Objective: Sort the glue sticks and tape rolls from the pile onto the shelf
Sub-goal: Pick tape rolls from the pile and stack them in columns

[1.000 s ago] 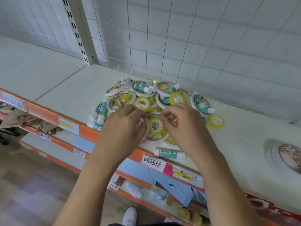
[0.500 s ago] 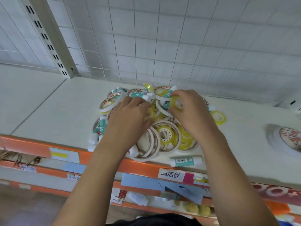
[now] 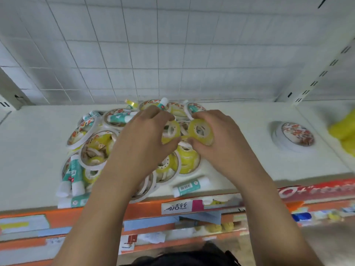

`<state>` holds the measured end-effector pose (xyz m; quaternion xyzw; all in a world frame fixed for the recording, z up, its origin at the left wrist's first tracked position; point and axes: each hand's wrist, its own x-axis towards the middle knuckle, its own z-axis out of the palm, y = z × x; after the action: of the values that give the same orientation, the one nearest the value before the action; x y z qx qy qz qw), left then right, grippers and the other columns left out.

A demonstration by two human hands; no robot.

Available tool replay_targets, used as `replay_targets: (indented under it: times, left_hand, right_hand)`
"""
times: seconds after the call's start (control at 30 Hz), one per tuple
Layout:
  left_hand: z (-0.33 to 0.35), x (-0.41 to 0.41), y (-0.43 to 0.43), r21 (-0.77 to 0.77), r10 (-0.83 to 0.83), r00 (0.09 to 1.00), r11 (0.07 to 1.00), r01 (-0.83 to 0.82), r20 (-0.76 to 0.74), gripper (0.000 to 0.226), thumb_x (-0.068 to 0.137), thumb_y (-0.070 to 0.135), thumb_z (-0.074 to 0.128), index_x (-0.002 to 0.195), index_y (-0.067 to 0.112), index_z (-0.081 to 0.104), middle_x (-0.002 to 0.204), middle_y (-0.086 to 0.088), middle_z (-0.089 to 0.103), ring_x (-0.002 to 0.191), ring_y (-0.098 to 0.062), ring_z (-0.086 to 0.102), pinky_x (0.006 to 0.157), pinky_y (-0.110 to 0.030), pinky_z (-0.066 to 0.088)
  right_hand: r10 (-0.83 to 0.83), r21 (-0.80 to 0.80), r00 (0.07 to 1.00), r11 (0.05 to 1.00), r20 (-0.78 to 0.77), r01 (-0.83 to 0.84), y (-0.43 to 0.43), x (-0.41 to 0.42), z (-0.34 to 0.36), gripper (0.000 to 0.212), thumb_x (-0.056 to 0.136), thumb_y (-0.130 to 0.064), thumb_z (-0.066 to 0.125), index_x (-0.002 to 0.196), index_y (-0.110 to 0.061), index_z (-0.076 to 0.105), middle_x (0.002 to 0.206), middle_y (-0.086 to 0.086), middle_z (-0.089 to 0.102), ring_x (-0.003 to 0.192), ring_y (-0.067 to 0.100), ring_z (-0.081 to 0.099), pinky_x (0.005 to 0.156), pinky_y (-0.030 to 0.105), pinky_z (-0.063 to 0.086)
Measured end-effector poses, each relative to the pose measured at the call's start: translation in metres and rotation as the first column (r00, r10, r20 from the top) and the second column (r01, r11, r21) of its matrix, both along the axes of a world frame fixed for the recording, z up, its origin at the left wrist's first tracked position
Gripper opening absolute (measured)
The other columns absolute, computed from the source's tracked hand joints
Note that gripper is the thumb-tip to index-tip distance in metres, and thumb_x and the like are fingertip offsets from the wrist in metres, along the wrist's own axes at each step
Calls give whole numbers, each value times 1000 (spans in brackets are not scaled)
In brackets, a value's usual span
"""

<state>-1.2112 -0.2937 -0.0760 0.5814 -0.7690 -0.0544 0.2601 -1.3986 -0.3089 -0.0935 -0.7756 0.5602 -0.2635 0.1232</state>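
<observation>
shelf (image 3: 240, 120): 2 hands (image 3: 142, 143) (image 3: 222, 139), 1 yellow roll (image 3: 172, 134) (image 3: 201, 131) each

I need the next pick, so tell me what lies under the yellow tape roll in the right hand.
Below that yellow tape roll, gripped by the right hand, a second yellow roll rests in the pile. The palm covers anything directly beneath it.

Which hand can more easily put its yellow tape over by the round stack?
Probably the right hand. It grips a yellow tape roll and is on the side nearer the round stack, with bare shelf between. The left hand, gripping another roll, would have to cross over.
</observation>
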Motion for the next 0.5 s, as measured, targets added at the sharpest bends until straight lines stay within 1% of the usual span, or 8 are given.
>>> replay_targets:
  times: [0.07, 0.13, 0.23, 0.3, 0.37, 0.4, 0.5]
  left_hand:
    - [-1, -23, -2, 23, -71, 997, 997, 71, -15, 44, 81, 36, 72, 120, 18, 63, 115, -1, 58, 102, -24, 60, 79, -38, 51]
    - [-4, -49, -2, 38, -138, 990, 990, 138, -17, 44, 82, 37, 71, 121, 19, 63, 117, 1, 58, 103, -23, 59, 79, -38, 51]
    - [-8, -94, -2, 66, -238, 971, 969, 239, -24, 44, 81, 39, 70, 120, 19, 63, 118, 1, 58, 107, -23, 58, 85, -40, 50]
    - [-11, -126, -3, 80, -297, 955, 951, 297, -16, 44, 82, 40, 68, 121, 20, 62, 117, 1, 57, 109, -22, 56, 88, -39, 49]
    - [-13, -160, -4, 94, -338, 941, 937, 337, -7, 43, 83, 42, 66, 121, 22, 61, 117, 4, 56, 110, -20, 55, 88, -38, 49]
    - [-14, -178, -4, 99, -354, 935, 930, 354, -10, 43, 83, 42, 66, 121, 23, 61, 117, 4, 56, 109, -18, 55, 88, -36, 48]
    - [-15, -233, -5, 108, -377, 926, 920, 378, -28, 40, 81, 39, 68, 117, 23, 63, 115, 4, 57, 105, -18, 56, 85, -32, 47]
  right_hand:
    - [-51, 29, 998, 998, -20, 52, 7, -26, 0, 51, 83, -29, 73, 130, -23, 55, 125, -3, 53, 111, 23, 50, 91, 32, 42]
    - [-103, 60, 994, 993, -24, 104, 16, -53, -1, 50, 82, -26, 74, 128, -24, 56, 124, -1, 53, 112, 24, 50, 92, 32, 41]
    - [-169, 104, 986, 980, -10, 169, 30, -94, -4, 51, 82, -27, 75, 129, -25, 56, 126, -3, 51, 115, 20, 51, 91, 23, 40]
    - [-219, 120, 976, 969, -1, 218, 38, -125, -6, 52, 82, -27, 75, 130, -25, 57, 126, -2, 50, 116, 18, 51, 90, 17, 35]
    - [-272, 124, 962, 955, 7, 270, 47, -157, -7, 53, 81, -28, 76, 131, -26, 57, 126, -1, 51, 118, 17, 51, 90, 14, 33]
    - [-294, 123, 956, 949, 7, 291, 51, -174, -7, 53, 81, -28, 76, 131, -26, 57, 125, -1, 51, 118, 18, 51, 92, 16, 35]
    - [-333, 115, 943, 937, 6, 331, 58, -227, -7, 54, 81, -27, 76, 132, -26, 57, 124, -1, 51, 118, 21, 52, 97, 27, 42]
